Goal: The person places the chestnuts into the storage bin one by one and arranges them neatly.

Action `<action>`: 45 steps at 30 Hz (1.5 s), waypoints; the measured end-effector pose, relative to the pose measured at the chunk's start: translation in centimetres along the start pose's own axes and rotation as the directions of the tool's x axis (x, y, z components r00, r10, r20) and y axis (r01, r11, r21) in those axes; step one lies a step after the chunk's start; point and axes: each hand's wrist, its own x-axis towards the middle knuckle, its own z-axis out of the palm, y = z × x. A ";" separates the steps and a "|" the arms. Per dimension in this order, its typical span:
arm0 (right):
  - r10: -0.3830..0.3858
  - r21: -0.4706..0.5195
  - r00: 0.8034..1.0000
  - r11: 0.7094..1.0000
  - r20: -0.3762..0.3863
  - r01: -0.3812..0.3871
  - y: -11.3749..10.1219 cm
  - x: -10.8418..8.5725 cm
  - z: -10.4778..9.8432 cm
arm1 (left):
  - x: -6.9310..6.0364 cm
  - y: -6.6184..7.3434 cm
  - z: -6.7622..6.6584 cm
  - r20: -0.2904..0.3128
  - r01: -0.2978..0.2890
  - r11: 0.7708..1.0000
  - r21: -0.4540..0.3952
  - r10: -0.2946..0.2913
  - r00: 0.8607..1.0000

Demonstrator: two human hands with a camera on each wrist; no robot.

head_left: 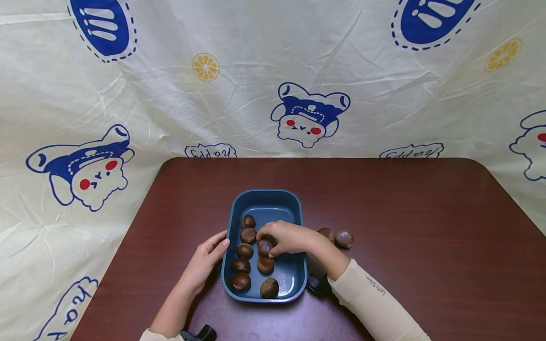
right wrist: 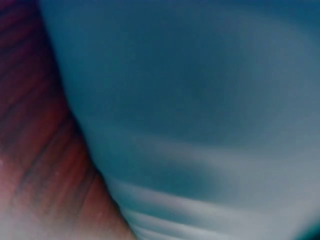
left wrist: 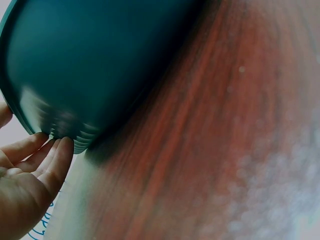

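Observation:
A blue rectangular box (head_left: 291,290) stands on the table with several brown chestnuts inside. Five-odd of them form a left-hand column, such as one chestnut (head_left: 241,282) near the front. Reaching over the right rim, my right hand (head_left: 286,237) pinches a chestnut (head_left: 265,246) between thumb and fingers, low in the box. Just in front of it lie another chestnut (head_left: 265,265) and, further forward, a third (head_left: 269,288). My left hand (head_left: 206,262) rests against the box's left side, its fairly straight fingers (left wrist: 61,160) touching the outer wall. The right wrist view shows only blurred box wall.
Two loose chestnuts lie right of the box, one chestnut (head_left: 343,239) in plain sight, the other (head_left: 325,232) partly behind my right forearm. The dark red-brown table (head_left: 409,203) ends at a printed cloth (head_left: 243,109) behind. Black wrist devices show at both wrists.

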 end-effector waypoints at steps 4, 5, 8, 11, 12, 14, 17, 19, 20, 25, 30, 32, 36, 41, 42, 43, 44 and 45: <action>0.009 -0.011 1.000 1.000 0.008 -0.009 0.0 0.0 0.0 | 0.1 0.0 0.0 0.003 0.002 1.000 0.001 -0.002 1.000; 0.010 -0.011 1.000 1.000 0.009 -0.010 -0.1 0.0 0.0 | 0.1 0.0 0.0 0.003 0.002 1.000 0.001 -0.002 1.000; 0.010 0.008 1.000 1.000 0.008 -0.010 -0.1 -0.1 0.0 | 0.1 0.0 0.0 0.003 0.000 1.000 0.000 0.000 1.000; -0.002 0.033 1.000 0.999 -0.001 0.002 -0.2 -0.2 -0.1 | 0.0 0.0 0.0 0.000 -0.001 1.000 -0.001 0.001 1.000; -0.007 0.044 1.000 0.999 -0.005 0.007 -0.2 -0.2 -0.1 | 0.0 0.0 0.0 0.000 -0.001 1.000 -0.002 0.001 1.000; -0.013 0.069 1.000 0.998 -0.011 0.014 -0.2 -0.3 -0.2 | 0.0 0.0 0.0 -0.002 0.000 1.000 -0.003 0.000 1.000; -0.010 0.112 1.000 0.994 -0.025 0.013 -0.1 -0.4 -0.2 | 0.0 0.0 0.0 -0.002 0.000 1.000 -0.002 0.000 1.000; -0.006 0.139 0.999 0.990 -0.038 0.011 -0.1 -0.5 -0.3 | 0.1 0.0 0.1 -0.002 0.000 1.000 -0.001 0.000 1.000; -0.007 0.150 0.999 0.989 -0.047 0.014 0.0 -0.5 -0.3 | 0.1 0.0 0.1 -0.002 0.000 1.000 -0.002 0.000 1.000; -0.050 0.191 0.992 0.979 -0.117 0.072 0.1 -0.8 -0.4 | 0.0 0.1 0.1 -0.006 0.002 1.000 -0.001 -0.002 1.000; -0.054 0.213 0.976 0.972 -0.210 0.099 0.2 -1.4 -0.5 | 0.0 0.1 0.1 -0.006 0.004 1.000 0.005 -0.004 1.000; -0.038 0.218 0.968 0.971 -0.249 0.094 0.2 -1.7 -0.7 | 0.0 0.0 0.1 -0.006 0.005 1.000 0.005 -0.005 1.000; -0.009 0.258 0.949 0.962 -0.316 0.095 0.1 -2.5 -1.0 | 0.0 0.0 0.1 -0.009 0.007 1.000 0.001 -0.007 1.000; -0.018 0.276 0.921 0.951 -0.388 0.135 0.2 -3.6 -1.5 | 0.0 0.0 0.2 -0.010 0.005 1.000 0.003 -0.005 1.000; -0.021 0.269 0.915 0.953 -0.403 0.140 0.3 -3.8 -1.6 | 0.0 0.0 0.2 -0.010 0.004 1.000 0.005 -0.004 1.000; -0.022 0.263 0.910 0.954 -0.415 0.143 0.3 -4.0 -1.8 | 0.0 0.0 0.2 -0.010 0.004 1.000 0.008 -0.004 1.000; -0.021 0.253 0.904 0.957 -0.428 0.142 0.3 -4.2 -1.9 | 0.0 0.0 0.1 -0.011 0.004 1.000 0.010 -0.004 1.000; -0.018 0.245 0.899 0.960 -0.437 0.138 0.3 -4.5 -2.0 | 0.0 0.1 0.1 -0.010 0.003 1.000 0.010 -0.003 1.000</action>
